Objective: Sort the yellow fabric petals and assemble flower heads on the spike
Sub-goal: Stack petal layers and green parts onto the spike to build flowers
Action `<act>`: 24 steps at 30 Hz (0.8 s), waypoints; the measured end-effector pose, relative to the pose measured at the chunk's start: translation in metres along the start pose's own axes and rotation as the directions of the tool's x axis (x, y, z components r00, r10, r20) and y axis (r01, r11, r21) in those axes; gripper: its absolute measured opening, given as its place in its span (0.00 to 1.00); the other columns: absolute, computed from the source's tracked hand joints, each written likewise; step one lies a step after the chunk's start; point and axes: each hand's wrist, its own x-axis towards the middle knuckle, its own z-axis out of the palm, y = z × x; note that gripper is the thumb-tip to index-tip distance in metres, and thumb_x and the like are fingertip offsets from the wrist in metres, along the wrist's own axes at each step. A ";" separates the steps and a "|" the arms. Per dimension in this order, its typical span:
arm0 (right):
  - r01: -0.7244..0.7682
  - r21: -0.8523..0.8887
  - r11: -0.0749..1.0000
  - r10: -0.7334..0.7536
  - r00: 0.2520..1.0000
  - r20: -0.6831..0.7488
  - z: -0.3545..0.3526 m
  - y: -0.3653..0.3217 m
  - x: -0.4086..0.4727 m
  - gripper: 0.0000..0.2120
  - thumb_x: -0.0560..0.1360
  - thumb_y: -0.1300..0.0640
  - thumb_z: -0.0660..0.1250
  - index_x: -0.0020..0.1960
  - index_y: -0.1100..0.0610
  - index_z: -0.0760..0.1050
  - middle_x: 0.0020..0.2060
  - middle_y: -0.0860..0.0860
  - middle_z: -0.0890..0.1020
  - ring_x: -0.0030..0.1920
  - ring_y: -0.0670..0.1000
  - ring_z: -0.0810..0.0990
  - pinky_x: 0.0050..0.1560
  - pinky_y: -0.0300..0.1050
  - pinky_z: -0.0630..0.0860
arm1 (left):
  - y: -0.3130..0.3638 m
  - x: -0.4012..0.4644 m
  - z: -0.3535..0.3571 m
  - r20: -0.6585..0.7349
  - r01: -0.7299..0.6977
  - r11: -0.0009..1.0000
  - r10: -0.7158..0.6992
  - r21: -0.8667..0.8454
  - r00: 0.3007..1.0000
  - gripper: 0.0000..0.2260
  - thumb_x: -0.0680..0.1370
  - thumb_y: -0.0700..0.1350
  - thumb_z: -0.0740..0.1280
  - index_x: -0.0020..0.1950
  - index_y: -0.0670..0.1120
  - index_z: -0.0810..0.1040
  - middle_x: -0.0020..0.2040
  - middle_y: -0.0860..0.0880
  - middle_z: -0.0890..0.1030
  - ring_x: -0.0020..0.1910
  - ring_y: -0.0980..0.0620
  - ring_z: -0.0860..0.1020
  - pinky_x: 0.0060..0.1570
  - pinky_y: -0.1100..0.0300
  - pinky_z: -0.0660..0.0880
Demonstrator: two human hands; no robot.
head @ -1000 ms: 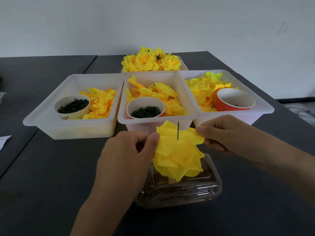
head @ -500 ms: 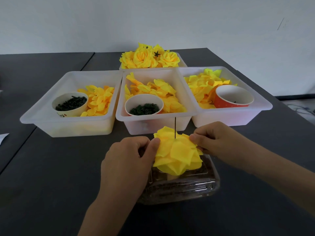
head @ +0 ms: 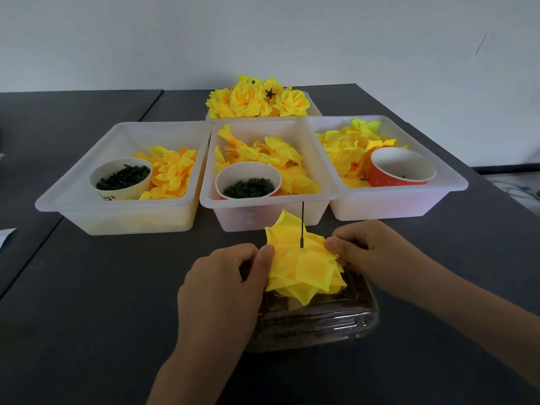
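From the head camera I see my left hand [head: 222, 287] and right hand [head: 371, 252] pinching opposite edges of one yellow petal stack [head: 304, 267] threaded on the spike [head: 302, 223], lower centre; I count three front bins [head: 117, 217] holding petals and three paper cups [head: 248, 179], a fourth bin of finished flowers [head: 257, 100] behind; the left cup's print is unreadable

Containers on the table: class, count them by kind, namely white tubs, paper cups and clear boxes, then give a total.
White tubs: 4, namely left, middle, right and back.
Paper cups: 3, one in the left tub, one in the middle tub, one in the right tub.
Clear boxes: 1, under the spike.
Total: 8
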 end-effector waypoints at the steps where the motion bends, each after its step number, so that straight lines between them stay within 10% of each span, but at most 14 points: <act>1: 0.003 0.007 1.000 -0.003 1.000 -0.006 0.000 0.000 0.000 0.18 0.76 0.45 0.61 0.30 0.49 0.73 0.25 0.45 0.73 0.28 0.40 0.71 0.37 0.40 0.69 | 0.000 0.000 0.000 -0.005 0.003 1.000 -0.003 -0.018 1.000 0.25 0.70 0.68 0.49 0.29 0.52 0.71 0.25 0.54 0.72 0.27 0.57 0.72 0.29 0.62 0.64; 7: 0.067 0.140 0.988 -0.063 0.998 -0.031 -0.004 -0.005 0.000 0.20 0.70 0.36 0.55 0.29 0.49 0.70 0.23 0.45 0.70 0.25 0.41 0.68 0.30 0.31 0.67 | 0.002 0.002 -0.004 -0.008 0.042 0.982 -0.044 -0.184 0.999 0.29 0.74 0.68 0.47 0.30 0.46 0.71 0.27 0.49 0.75 0.25 0.55 0.72 0.33 0.46 0.74; 24: 0.315 -0.106 0.943 -0.331 0.910 -0.250 -0.011 -0.036 -0.033 0.09 0.73 0.41 0.67 0.46 0.44 0.72 0.40 0.42 0.74 0.37 0.46 0.71 0.35 0.30 0.69 | 0.005 -0.002 -0.032 -0.130 0.007 0.968 -0.040 -0.249 0.991 0.25 0.74 0.63 0.49 0.32 0.44 0.68 0.31 0.45 0.72 0.27 0.54 0.69 0.28 0.59 0.65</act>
